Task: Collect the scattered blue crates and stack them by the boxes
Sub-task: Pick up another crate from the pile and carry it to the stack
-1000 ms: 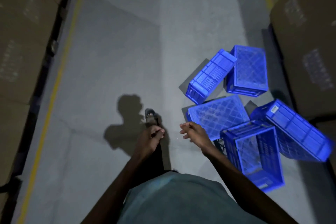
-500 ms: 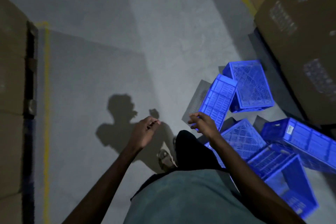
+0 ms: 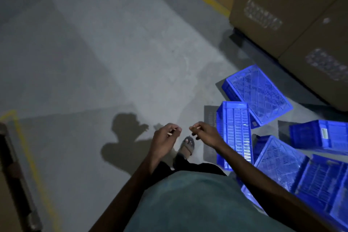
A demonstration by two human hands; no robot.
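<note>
Open floor (image 3: 113, 52) spreads ahead and to the left of our fingers (image 3: 170, 127). Far left it ends at a yellow line (image 3: 30, 160) and a dark rack edge (image 3: 17, 175). Ahead and to the right, the boxes (image 3: 282, 11) wall off that side, and their dark base runs just behind the crates (image 3: 320, 134).

Our left hand (image 3: 165, 139) and right hand (image 3: 206, 133) hang either side of our sandal (image 3: 186, 147). The fingers are loosely curled and grip no crate. Pale slivers show at the fingertips, and we cannot tell whether anything small is pinched.

The crates lie tumbled to the right of the fingers. The near crate (image 3: 234, 133) stands on its side just right of the right hand. The far crate (image 3: 258, 94) lies overturned beyond it, by the boxes. The other crates (image 3: 280, 164) are heaped further right and back towards us.
</note>
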